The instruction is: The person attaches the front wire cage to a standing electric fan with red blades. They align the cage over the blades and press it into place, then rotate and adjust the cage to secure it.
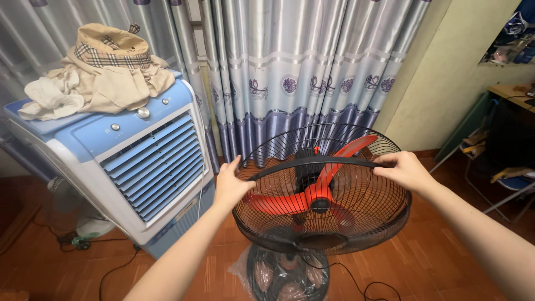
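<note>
Round black wire-cage fan (321, 192) with red plastic blades (317, 189), tilted face-up above its round base (287, 276). Left hand (231, 184) and right hand (404, 170) grip opposite sides of the black rim, fingers (234, 165) curled closed on it. Left of the fan: blue-and-white air cooler (139, 167) bearing beige clothes (100, 78). Beneath: reddish tiled floor (434, 262). Behind: silvery-blue curtains (301, 67).

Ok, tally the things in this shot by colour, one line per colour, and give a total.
Black: 1, the fan cage, gripped by the left hand and right hand
Red: 1, the fan blade
Blue and white: 1, the air cooler
Beige: 2, the checked hat and the crumpled cloth
Total: 5
</note>
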